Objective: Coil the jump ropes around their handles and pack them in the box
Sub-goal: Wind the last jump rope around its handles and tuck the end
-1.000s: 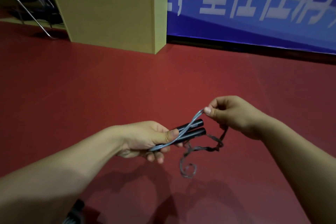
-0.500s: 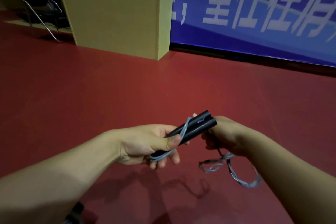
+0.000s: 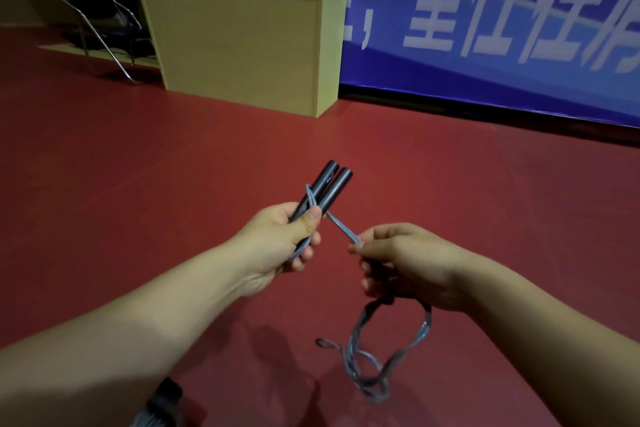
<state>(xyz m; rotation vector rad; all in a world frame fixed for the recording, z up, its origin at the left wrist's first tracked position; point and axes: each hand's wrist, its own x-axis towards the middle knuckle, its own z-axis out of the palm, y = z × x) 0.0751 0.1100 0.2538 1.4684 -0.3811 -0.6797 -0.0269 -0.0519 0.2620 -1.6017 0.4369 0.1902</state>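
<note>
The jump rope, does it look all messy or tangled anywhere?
A bit. The left hand grips the two handles neatly together, but below the right hand the rope dangles in twisted, kinked loops instead of hanging straight.

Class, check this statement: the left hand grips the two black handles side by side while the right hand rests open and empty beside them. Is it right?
Not quite. The left hand does grip the two black handles side by side, but the right hand is not empty: it pinches the grey rope that leads from the handles. The head view shows this.
</note>
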